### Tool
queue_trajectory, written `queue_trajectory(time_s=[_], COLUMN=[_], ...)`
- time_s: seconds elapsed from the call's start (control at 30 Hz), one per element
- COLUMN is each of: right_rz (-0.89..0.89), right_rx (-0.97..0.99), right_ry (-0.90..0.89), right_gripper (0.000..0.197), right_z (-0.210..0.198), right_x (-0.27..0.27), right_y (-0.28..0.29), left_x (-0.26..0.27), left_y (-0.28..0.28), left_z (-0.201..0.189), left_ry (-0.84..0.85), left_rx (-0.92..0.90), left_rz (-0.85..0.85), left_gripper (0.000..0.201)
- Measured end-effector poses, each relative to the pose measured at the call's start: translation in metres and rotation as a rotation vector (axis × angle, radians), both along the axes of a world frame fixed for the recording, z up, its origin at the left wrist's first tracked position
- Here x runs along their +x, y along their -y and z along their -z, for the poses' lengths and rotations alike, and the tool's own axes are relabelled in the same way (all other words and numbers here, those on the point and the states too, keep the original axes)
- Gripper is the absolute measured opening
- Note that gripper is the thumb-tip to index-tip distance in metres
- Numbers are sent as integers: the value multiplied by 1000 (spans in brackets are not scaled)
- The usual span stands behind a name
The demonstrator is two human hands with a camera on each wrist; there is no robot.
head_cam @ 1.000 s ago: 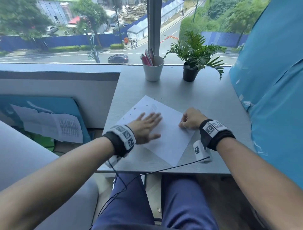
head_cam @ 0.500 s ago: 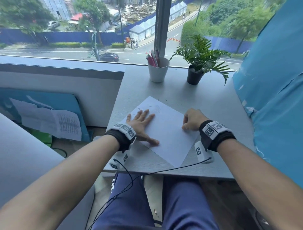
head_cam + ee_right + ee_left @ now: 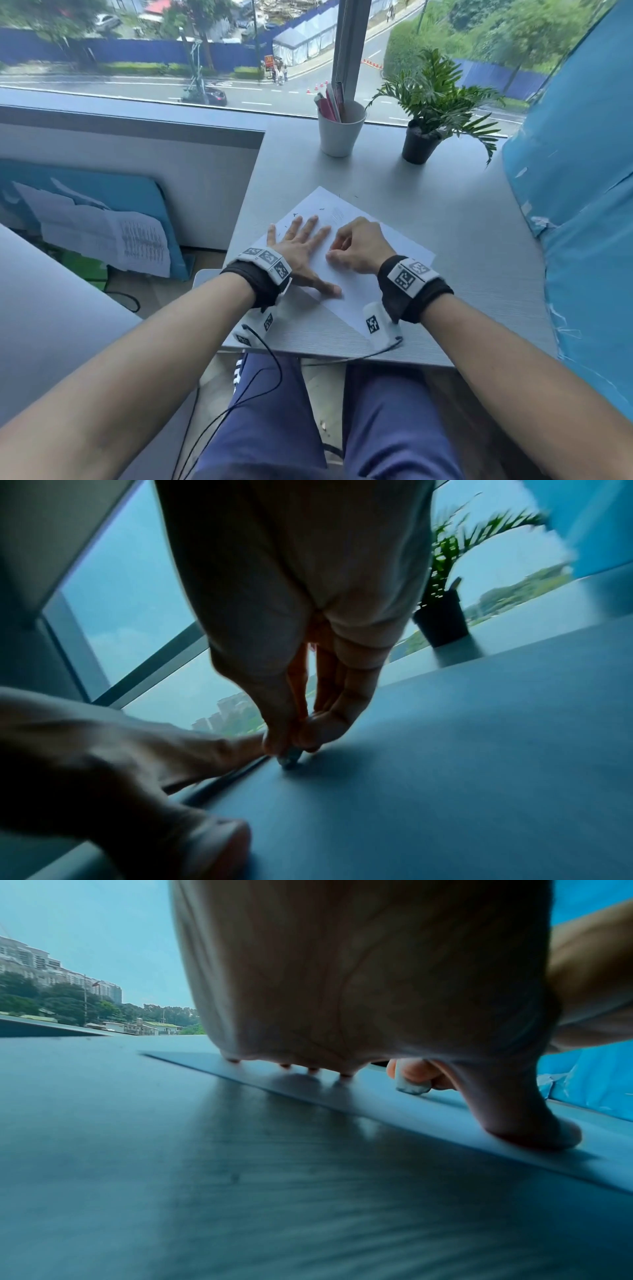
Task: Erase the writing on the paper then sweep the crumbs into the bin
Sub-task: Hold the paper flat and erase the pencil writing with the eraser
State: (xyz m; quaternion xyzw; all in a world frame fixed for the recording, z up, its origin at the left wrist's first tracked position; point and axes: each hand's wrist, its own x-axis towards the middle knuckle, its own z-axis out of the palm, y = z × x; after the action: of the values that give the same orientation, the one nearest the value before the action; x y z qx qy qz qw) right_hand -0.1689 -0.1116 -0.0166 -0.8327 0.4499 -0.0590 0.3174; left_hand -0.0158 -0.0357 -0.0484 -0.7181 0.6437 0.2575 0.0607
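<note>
Head view shows the paper (image 3: pixel 346 274) lying skewed on the grey table (image 3: pixel 445 219), one corner pointing toward the window and another toward the near edge. The left hand (image 3: pixel 301 250) lies flat on the sheet's left part, fingers (image 3: pixel 310 224) straight and spread, thumb stretched out along the paper toward the near corner; it holds nothing and presses the sheet down. The right hand (image 3: pixel 358 245) sits just beside it, fingers curled and bunched downward onto the middle of the sheet. Left wrist view shows a small white eraser (image 3: pixel 413 1087) pinched in those right fingertips, its worn end touching the paper (image 3: pixel 428 1118), while the left thumb and fingertips rest on the sheet. Right wrist view, blurred, shows the right fingers (image 3: pixel 329 723) closed tight around the eraser (image 3: pixel 289 758), with the left hand (image 3: pixel 120 750) touching or nearly touching them. Faint pencil marks (image 3: pixel 337 214) remain near the sheet's far corner, just beyond the left fingertips, and dark crumbs (image 3: pixel 295 214) speckle the paper's far left edge and the table beyond it. A white cup (image 3: pixel 339 132) with pens and a potted plant (image 3: pixel 431 113) stand near the window, well apart from the paper. No bin can be made out.
</note>
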Motion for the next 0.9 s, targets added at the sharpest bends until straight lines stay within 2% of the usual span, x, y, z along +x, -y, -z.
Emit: queue_trajectory(time_s=[0.17,0.3,0.43,0.47,0.57,0.6,0.7,0.77,0.83,0.9], right_rz=[147,-53,128,120,-69,-78,51,2,-98,-32], right_rx=[-93,-36,-64,-63,-31,-28,-72,-58,36,77], right_ry=[39,-6,68,65,6,-5,19,-2,-26,-2], right_gripper=[9,7,5,4,7,9,12,11,10,8], right_z=[-6,-1,-5,-4,1,-1,-3,-1,-1,-5], right_x=[-4,-1,-1,-1,2,2,4,6,0,-16], right_y=[27,6,31,28,7,10,28,21,9,16], left_x=[-1,0,-1,-1,0,1,-1,0,1,0], left_y=[1,2,3,3,3,4,4,4,4,3], left_z=[-1,-1,0,0,0,0,-1,-1,-1,-2], left_ry=[10,8,23,25,16,19,24,24,20,31], left_rx=[3,12,19,16,24,19,28,33,30,20], left_rz=[-1,-3,-5,-2,8,9,11,16,18,24], left_gripper=[140,142,141,141,141,142,142,142,143,142])
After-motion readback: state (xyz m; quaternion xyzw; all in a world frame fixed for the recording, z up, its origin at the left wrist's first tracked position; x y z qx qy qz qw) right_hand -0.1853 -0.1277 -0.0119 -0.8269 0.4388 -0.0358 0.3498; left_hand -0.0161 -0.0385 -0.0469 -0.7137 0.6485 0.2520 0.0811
